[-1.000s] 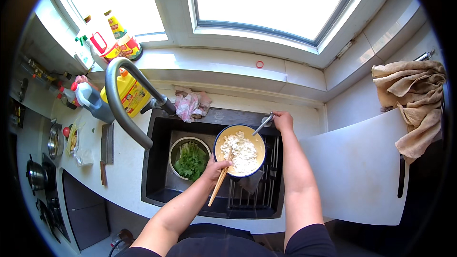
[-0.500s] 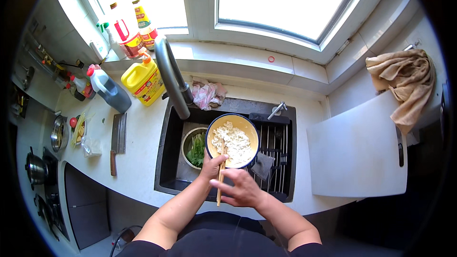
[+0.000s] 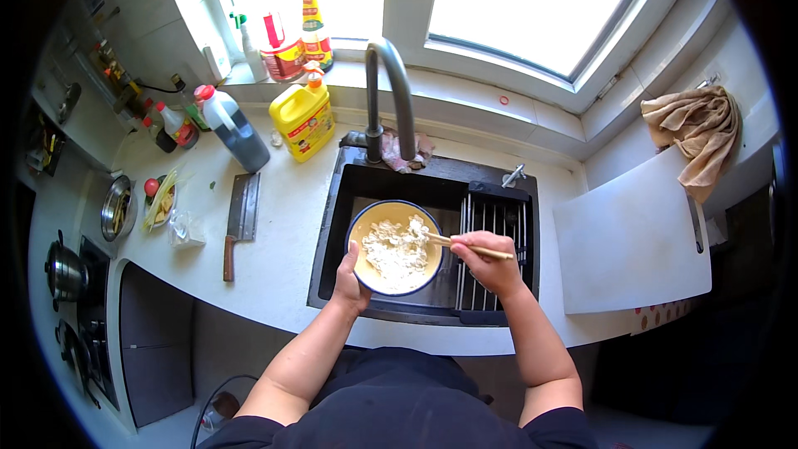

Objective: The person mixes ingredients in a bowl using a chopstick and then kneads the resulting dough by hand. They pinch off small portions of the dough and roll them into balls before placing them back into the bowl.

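The person's left hand [image 3: 351, 281] grips the near-left rim of a yellow enamel bowl [image 3: 361, 234] over the left part of the black sink [image 3: 334, 237]; whether anything supports its base is hidden. That one-sided grip could let the bowl tip, spilling the white crumbly mixture [image 3: 392, 256] into the sink, should the wall be pushed hard from inside. The right hand [image 3: 489, 261], above the sink's right part, is closed around wooden chopsticks [image 3: 445, 240] with their tips in the mixture; a brisk stroke might flick crumbs over the rim. Counted from left to right, there are one cleaver [image 3: 242, 214] on the surface [image 3: 281, 229] left of the sink, one yellow jug [image 3: 302, 123] behind its left corner, one bowl over it, one curved faucet [image 3: 401, 96] at its back edge, two chopsticks, one drying rack [image 3: 492, 196] in its right side, and, right of it, one white cutting board [image 3: 632, 241] and one tan cloth [image 3: 702, 137].
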`<state>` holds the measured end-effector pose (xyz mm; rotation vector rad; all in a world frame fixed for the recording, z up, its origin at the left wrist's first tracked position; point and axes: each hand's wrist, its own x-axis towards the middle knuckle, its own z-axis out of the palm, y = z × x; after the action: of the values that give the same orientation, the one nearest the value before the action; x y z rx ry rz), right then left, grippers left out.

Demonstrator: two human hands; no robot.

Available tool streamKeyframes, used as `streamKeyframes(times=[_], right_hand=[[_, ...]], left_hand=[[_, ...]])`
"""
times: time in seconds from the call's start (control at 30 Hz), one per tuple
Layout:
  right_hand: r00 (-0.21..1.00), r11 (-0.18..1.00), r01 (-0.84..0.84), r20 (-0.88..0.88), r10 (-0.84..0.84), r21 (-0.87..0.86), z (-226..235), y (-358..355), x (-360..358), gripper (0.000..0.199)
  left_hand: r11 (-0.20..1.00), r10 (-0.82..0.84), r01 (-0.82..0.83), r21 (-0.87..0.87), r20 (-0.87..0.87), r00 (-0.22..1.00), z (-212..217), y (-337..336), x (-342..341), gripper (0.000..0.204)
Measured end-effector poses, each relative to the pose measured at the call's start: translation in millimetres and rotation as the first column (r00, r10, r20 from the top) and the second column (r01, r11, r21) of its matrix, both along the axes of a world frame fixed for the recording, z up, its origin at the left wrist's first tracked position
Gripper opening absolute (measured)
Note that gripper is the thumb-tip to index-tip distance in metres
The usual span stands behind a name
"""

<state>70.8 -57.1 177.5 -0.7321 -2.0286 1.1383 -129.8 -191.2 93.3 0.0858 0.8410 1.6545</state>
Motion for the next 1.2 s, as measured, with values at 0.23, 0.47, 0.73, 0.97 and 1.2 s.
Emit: streamKeyframes(times=[0.23,0.47,0.73,0.97,1.2], right_hand=[[0.98,0.955,-0.194,0.005,0.198,0.225,9,-56,-11,0.008],[0.988,0.988,-0.151,-0.024,0.151,0.002,-4,-68,-27,0.007],[0.926,0.938,0.212,-0.251,-0.282,-0.273,-21,-44,-11,0.005],[0.981,0.972,0.159,-0.143,-0.135,0.175,-22,-47,-8,0.005],[0.989,0.976,-0.064,-0.118,0.09,0.21,0,-81,-11,0.008]], left_hand=[[0.994,0.032,-0.037,-0.105,-0.047,0.998,12,-13,-22,0.062],[0.998,-0.068,0.066,-0.024,-0.103,0.992,-13,-17,-16,0.063],[0.999,-0.038,0.038,0.0,-0.068,0.997,-7,-21,-13,0.062],[1.0,0.021,-0.021,-0.014,-0.01,1.0,15,-9,-1,0.06],[0.994,-0.077,0.069,-0.089,-0.092,0.993,7,-8,-2,0.064]])
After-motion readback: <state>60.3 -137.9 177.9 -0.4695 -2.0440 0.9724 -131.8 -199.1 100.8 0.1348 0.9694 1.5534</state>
